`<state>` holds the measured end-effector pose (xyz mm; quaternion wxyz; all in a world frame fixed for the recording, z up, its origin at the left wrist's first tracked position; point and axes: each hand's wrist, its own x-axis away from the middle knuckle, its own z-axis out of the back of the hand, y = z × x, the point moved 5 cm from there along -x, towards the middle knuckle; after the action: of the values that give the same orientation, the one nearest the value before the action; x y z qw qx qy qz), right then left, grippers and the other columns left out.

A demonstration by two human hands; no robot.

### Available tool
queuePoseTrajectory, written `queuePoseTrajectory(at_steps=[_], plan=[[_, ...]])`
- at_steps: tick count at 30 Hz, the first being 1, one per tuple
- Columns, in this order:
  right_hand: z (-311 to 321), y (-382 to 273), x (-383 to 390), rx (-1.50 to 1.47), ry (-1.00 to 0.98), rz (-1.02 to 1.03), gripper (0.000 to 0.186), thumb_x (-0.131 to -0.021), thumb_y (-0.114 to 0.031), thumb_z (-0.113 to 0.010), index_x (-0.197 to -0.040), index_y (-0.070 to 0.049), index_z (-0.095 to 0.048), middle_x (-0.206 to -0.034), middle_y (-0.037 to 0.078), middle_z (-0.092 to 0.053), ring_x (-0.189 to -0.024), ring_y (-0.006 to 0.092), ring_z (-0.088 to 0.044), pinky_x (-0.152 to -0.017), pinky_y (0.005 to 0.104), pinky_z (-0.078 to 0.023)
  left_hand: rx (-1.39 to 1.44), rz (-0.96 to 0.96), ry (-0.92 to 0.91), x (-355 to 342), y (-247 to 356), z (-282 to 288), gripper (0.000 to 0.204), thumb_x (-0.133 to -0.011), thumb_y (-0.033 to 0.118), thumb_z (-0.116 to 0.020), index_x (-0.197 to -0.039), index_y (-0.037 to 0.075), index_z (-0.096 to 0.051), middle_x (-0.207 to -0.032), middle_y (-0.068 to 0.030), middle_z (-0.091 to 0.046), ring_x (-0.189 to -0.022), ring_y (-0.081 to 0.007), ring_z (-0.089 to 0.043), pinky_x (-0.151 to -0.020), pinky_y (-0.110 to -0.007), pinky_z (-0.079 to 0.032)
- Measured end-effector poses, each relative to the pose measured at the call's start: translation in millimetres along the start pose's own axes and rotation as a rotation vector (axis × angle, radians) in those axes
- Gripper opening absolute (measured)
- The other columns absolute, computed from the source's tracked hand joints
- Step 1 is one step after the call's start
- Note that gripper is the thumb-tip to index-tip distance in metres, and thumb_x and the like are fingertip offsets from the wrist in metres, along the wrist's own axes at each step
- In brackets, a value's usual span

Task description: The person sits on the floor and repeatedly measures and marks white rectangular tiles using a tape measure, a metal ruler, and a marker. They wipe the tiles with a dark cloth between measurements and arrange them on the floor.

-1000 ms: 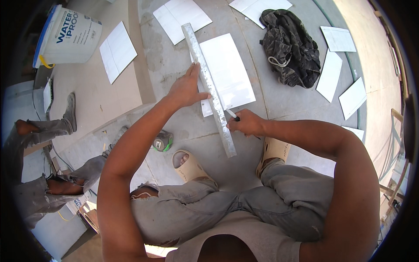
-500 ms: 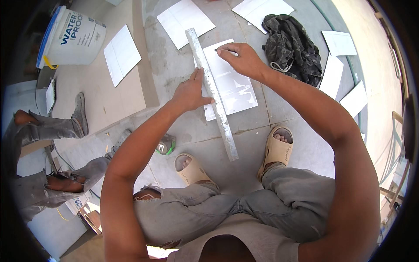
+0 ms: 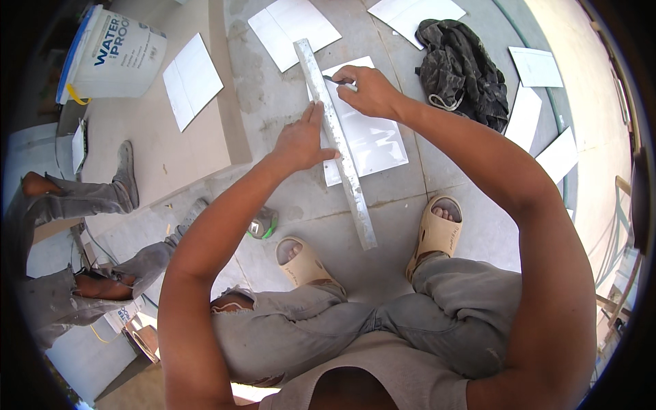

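Note:
A long, speckled metal straightedge [image 3: 350,184] lies slantwise across a glossy white tile [image 3: 374,133] on the floor. My left hand [image 3: 301,140] holds the bar down from its left side, fingers and thumb set apart along it. Pinched in my right hand [image 3: 369,90] is a slim pen [image 3: 351,87] with a pale body and a dark front end. Its point is at the bar's right edge, near the tile's far end. The bar covers part of the tile's left side.
More white tiles [image 3: 292,34] lie around, one on a beige ledge [image 3: 205,137] beside a white bucket [image 3: 119,58]. A dark crumpled garment [image 3: 459,72] rests at the right. Another person's legs [image 3: 82,201] are at the left. My sandalled feet [image 3: 437,229] flank the bar's near end.
My right hand has moved left and slightly down, bringing the pen's tip to the bar's edge. The left hand and the bar hold nearly the same place.

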<state>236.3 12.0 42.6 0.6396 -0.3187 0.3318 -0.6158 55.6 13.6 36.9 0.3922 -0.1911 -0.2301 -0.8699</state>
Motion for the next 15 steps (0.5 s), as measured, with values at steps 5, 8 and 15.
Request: queuePoseTrajectory(at_steps=[5, 8, 15], plan=[[4.7, -18.7, 49.7, -0.042, -0.152, -0.061, 0.038, -0.084, -0.019, -0.061, -0.114, 0.004, -0.068, -0.11, 0.024, -0.07, -0.102, 0.0379, -0.067, -0.095, 0.0401, -0.052, 0.003, 0.005, 0.011, 2.2, -2.6, -1.8, 0.119, -0.073, 0.048, -0.084, -0.157, -0.002, -0.016, -0.16, -0.0248, -0.027, -0.136, -0.0407, -0.047, -0.112, -0.045, -0.041], [4.4, -21.9, 83.0, -0.09, -0.208, -0.103, 0.037, -0.084, -0.018, -0.061, -0.113, 0.004, -0.068, -0.108, 0.024, -0.07, -0.1, 0.0381, -0.068, -0.094, 0.0405, -0.052, 0.021, 0.029, -0.012, 4.4, 0.8, 3.4, 0.119, -0.073, 0.046, -0.085, -0.157, -0.002, -0.016, -0.161, -0.0245, -0.027, -0.137, -0.0405, -0.046, -0.113, -0.045, -0.041], [3.4, -34.9, 141.9, -0.148, -0.374, -0.199, 0.036, -0.085, -0.017, -0.06, -0.113, 0.004, -0.068, -0.107, 0.026, -0.07, -0.097, 0.0397, -0.069, -0.09, 0.0419, -0.053, 0.03, 0.023, -0.001, 8.5, 0.2, -1.1, 0.118, -0.073, 0.045, -0.085, -0.157, -0.001, -0.016, -0.161, -0.0231, -0.026, -0.141, -0.0391, -0.042, -0.115, -0.045, -0.039]])
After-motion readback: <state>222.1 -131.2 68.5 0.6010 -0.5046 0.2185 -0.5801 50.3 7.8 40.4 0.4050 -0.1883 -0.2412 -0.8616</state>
